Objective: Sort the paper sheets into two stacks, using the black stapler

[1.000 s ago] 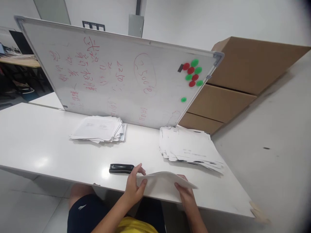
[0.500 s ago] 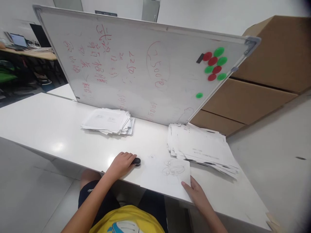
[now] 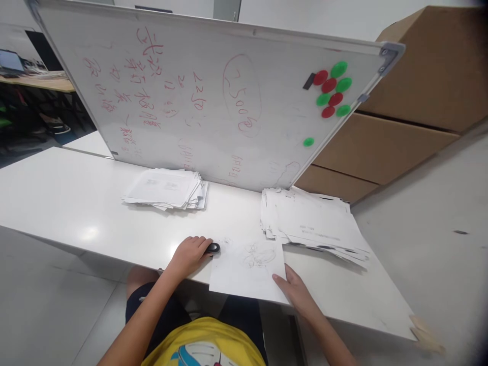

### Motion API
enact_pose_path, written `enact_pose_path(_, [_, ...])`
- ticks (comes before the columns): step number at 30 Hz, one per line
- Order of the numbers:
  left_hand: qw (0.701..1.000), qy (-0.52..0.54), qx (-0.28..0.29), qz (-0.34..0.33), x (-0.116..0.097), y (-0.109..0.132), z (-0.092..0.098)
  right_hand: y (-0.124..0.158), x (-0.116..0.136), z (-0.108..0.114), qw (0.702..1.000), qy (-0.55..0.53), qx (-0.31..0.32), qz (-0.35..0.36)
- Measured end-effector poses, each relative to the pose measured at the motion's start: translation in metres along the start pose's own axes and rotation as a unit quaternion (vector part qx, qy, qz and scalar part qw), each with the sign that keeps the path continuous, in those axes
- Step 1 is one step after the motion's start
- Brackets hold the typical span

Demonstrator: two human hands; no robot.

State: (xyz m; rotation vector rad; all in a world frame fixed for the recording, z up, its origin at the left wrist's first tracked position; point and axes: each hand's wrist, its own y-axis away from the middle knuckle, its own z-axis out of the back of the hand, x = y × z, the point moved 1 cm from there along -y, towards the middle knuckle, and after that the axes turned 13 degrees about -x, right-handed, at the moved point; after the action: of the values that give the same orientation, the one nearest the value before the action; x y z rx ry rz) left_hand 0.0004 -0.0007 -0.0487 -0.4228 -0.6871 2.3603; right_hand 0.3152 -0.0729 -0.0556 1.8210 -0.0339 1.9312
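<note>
Near the table's front edge, my left hand is closed around a small black stapler, whose rounded end sticks out to the right. My right hand pinches the right edge of a white sheet with pencil drawings, thumb on top. The sheet's upper left corner touches or lies just beside the black stapler; its lower edge reaches over the table's front edge. Behind the sheet, to the right, lies a thick stack of papers. Another paper stack is at the back left.
A whiteboard with red writing and round magnets stands along the back of the white table. Cardboard boxes are piled behind it on the right. A laptop sits on a far desk.
My right hand has moved left with the sheet, bringing its left side up to the black stapler. My left hand keeps its hold. The view has shifted slightly.
</note>
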Motion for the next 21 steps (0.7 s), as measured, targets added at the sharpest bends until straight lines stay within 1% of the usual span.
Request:
enact_pose_path(4, [1.0, 0.007, -0.003, -0.005, 0.001, 0.002, -0.003, 0.002, 0.002, -0.007, 1.0, 0.003, 0.008, 0.004])
enact_pose_path(8, [1.0, 0.017, -0.015, -0.017, 0.001, 0.001, -0.004, 0.004, 0.001, -0.009, 1.0, 0.001, 0.004, 0.004])
enact_pose_path(12, [0.999, 0.038, -0.017, 0.004, -0.003, -0.004, 0.0, 0.0, 0.005, -0.007, 1.0, 0.018, 0.003, 0.003])
enact_pose_path(14, [0.999, 0.041, -0.004, 0.011, -0.004, -0.006, 0.002, -0.007, 0.015, -0.006, 0.998, 0.05, 0.026, 0.012])
enact_pose_path(18, [0.998, 0.039, 0.038, 0.021, -0.002, -0.009, 0.002, -0.025, 0.046, -0.008, 0.988, 0.122, 0.09, 0.036])
enact_pose_path(21, [0.997, 0.062, 0.044, 0.031, -0.001, -0.01, 0.004, -0.035, 0.062, -0.013, 0.976, 0.167, 0.11, 0.081])
